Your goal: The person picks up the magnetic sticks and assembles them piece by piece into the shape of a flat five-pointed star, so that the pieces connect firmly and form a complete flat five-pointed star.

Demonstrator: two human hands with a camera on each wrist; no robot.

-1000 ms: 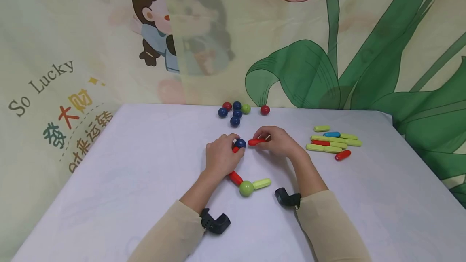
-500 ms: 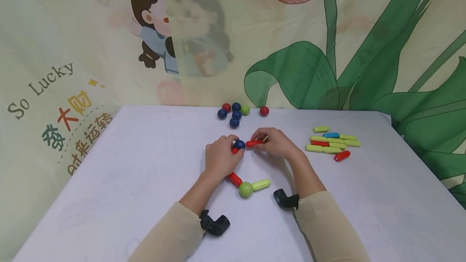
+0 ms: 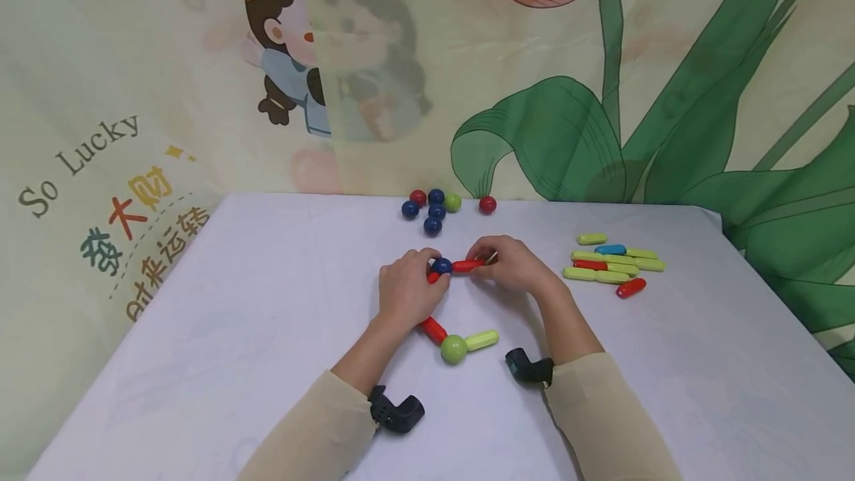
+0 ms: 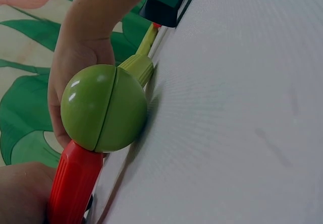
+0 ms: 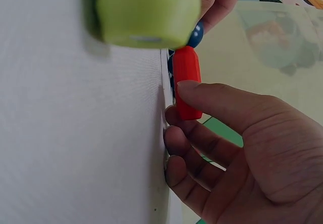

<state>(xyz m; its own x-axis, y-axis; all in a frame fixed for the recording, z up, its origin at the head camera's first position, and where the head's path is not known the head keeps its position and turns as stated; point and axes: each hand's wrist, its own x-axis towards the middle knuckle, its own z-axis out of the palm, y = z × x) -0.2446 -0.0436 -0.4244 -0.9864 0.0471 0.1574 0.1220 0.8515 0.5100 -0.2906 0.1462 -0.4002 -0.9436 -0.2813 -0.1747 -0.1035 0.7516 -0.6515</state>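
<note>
My left hand (image 3: 404,284) grips a dark blue ball (image 3: 441,266) between thumb and fingers, with part of a red piece (image 3: 433,277) showing at the thumb. Pinched by my right hand (image 3: 510,262) is a red rod (image 5: 186,72), whose left end meets the blue ball. Nearer the body, a green ball (image 4: 103,108) joins a second red rod (image 3: 434,329) and a light green rod (image 3: 482,340). That second red rod runs up under my left hand, where its far end is hidden. In the right wrist view, the light green rod's end looms close.
Several blue, red and green balls (image 3: 433,226) cluster at the white table's back edge, a red ball (image 3: 487,205) slightly apart. To the right lie several light green rods (image 3: 594,273), a blue rod (image 3: 611,249) and a loose red rod (image 3: 631,288). A printed cloth hangs behind.
The red rod in my right hand has moved left, closing the gap to the blue ball until they touch. My left hand keeps its grip in nearly the same place.
</note>
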